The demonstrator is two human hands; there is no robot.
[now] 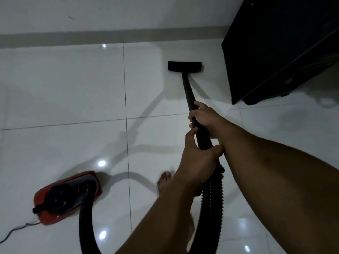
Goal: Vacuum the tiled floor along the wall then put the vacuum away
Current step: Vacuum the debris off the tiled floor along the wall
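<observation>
Two hands grip one black wand [189, 92], and the stroke to come turns on how that wand lies: its long axis runs from the hands toward about 11 o'clock, ending in the floor nozzle [184, 66], which rests flat on the tiled floor [73, 88] with its broad side roughly parallel to the skirting of the wall [91, 11] at 12 o'clock, near it but not touching. The right hand [203, 117] is the nearer one to the nozzle, its fingers [191, 118] wrapped closed around the tube; the left hand [197, 162] sits lower, at 6 o'clock from the right, closed around the joint where the ribbed hose [212, 195] begins. A dark cabinet [275, 52] stands at 2 o'clock from the nozzle, just beside its right end. The red canister [66, 197] lies well apart at 8 o'clock, hose looping back to it. Judging by this, sweeping along the wall means steering sideways, toward 9 o'clock, since the cabinet blocks the other way.
</observation>
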